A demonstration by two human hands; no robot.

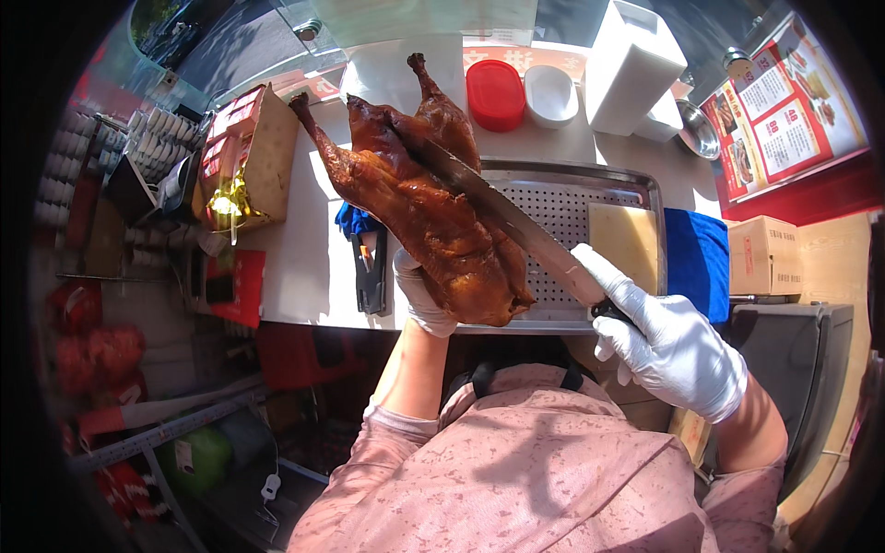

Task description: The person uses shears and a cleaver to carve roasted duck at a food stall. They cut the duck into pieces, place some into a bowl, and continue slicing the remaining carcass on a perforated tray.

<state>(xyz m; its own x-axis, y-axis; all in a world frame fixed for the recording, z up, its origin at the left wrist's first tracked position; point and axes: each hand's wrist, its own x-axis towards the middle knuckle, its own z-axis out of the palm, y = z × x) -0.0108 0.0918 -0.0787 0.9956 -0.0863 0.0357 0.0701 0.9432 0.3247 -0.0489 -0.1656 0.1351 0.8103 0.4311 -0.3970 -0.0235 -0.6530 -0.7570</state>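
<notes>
A glossy brown roast duck (442, 235), both legs pointing away from me, is held up over the counter and the left part of a perforated steel tray (553, 207). My left hand (420, 294), in a white glove, grips it from below and its fingers are mostly hidden behind the bird. In my gloved right hand (667, 345) is the black handle of a long knife (532, 238). My index finger stretches along the blade, which lies slantwise across the duck's upper right side. Whether the edge has gone into the meat cannot be told.
A pale cutting board (622, 238) lies in the tray, with a blue towel (697, 252) to its right. Behind stand a red oval container (496, 95), a white one (551, 97) and a tall white box (632, 69). A cardboard box (273, 162) and a black holder (370, 269) are left.
</notes>
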